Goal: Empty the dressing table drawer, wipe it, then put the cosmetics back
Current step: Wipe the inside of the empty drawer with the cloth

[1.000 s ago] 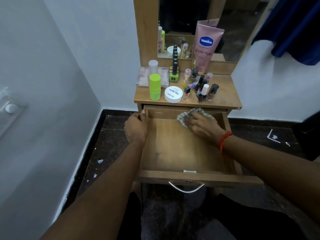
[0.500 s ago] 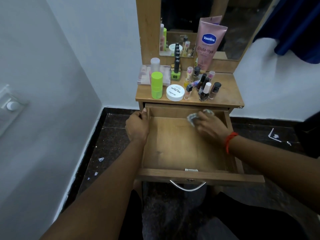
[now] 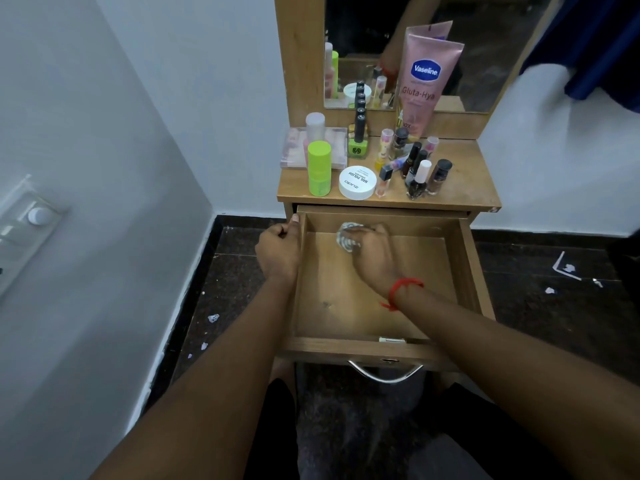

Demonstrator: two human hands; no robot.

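Observation:
The wooden drawer (image 3: 460, 268) is pulled out, with nothing in it but my right hand and a cloth. My right hand (image 3: 374, 256) presses a crumpled grey-white cloth (image 3: 346, 239) against the drawer floor near its back left. My left hand (image 3: 278, 252) grips the drawer's left wall at the back corner. The cosmetics stand on the tabletop (image 3: 464, 192): a pink Vaseline tube (image 3: 424, 81), a lime-green bottle (image 3: 318, 173), a white round jar (image 3: 357, 182), a green nail polish (image 3: 358, 143), a clear case (image 3: 294, 148) and several small bottles (image 3: 420, 174).
A mirror (image 3: 485, 46) rises behind the tabletop. White walls close in on the left and behind, with a switch plate (image 3: 31, 220) on the left wall. The dark floor (image 3: 554, 299) carries scraps of paper. A metal handle (image 3: 384, 374) hangs on the drawer front.
My right hand has slid the cloth leftward along the back of the drawer floor. My left hand has stayed on the drawer's left wall.

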